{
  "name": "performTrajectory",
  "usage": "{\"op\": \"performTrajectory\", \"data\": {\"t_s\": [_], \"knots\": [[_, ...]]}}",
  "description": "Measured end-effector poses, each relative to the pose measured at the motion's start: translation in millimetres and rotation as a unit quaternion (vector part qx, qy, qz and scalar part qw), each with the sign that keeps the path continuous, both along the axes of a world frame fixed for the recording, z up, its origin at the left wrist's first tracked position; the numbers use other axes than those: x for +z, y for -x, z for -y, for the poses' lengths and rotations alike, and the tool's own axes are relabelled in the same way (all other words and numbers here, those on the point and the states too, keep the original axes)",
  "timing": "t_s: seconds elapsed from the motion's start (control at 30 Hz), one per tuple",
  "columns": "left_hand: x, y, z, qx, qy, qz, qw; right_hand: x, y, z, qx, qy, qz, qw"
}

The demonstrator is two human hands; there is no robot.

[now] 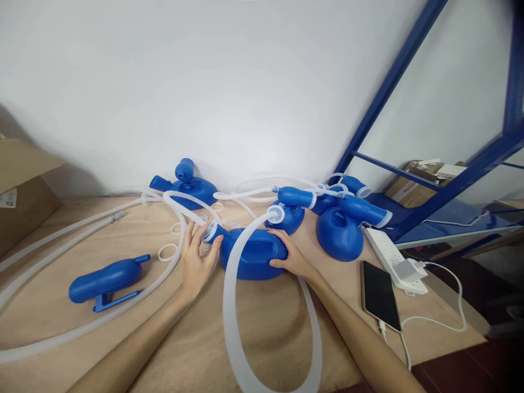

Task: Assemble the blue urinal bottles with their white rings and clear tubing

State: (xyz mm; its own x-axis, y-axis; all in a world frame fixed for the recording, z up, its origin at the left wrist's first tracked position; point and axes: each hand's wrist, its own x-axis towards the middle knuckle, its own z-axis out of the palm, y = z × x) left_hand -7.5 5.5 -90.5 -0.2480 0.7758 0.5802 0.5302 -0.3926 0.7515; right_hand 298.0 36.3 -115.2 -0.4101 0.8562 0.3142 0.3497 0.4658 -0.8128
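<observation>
In front of me on the table lies a blue plastic urinal bottle (262,265), its neck pointing left. My left hand (197,265) pinches the neck at its white collar (210,231) between thumb and fingers. Wrapped over the right end of the body is my right hand (293,257). A translucent corrugated hose (231,295) loops down in front of the bottle; its upper end meets a white cap (275,213) just behind. Several white rings, such as one ring (167,252), lie left of my left hand.
More blue bottles (339,237) with hoses crowd the right back, another bottle (196,191) the left back. A blue part (108,279) lies left. A phone (380,295) and power strip (385,254) line the right edge. A cardboard box (24,202) stands far left, a blue rack (393,82) right.
</observation>
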Motion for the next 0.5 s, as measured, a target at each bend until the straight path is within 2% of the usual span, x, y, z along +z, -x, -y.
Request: {"op": "performTrajectory", "data": {"t_s": [0.1,0.4,0.5], "knots": [[0.2,0,0,-0.012,0.001,-0.022,1.0,1.3,-1,1,0.007,0.004,0.004,1.0],[-5.1,-6,2,0.022,-0.032,-0.066,0.997,-3.3,0,2,0.008,-0.001,-0.005,1.0],[-8.6,-13,1,0.055,-0.049,-0.065,0.995,-5.3,0,2,0.004,-0.004,-0.005,1.0]]}}
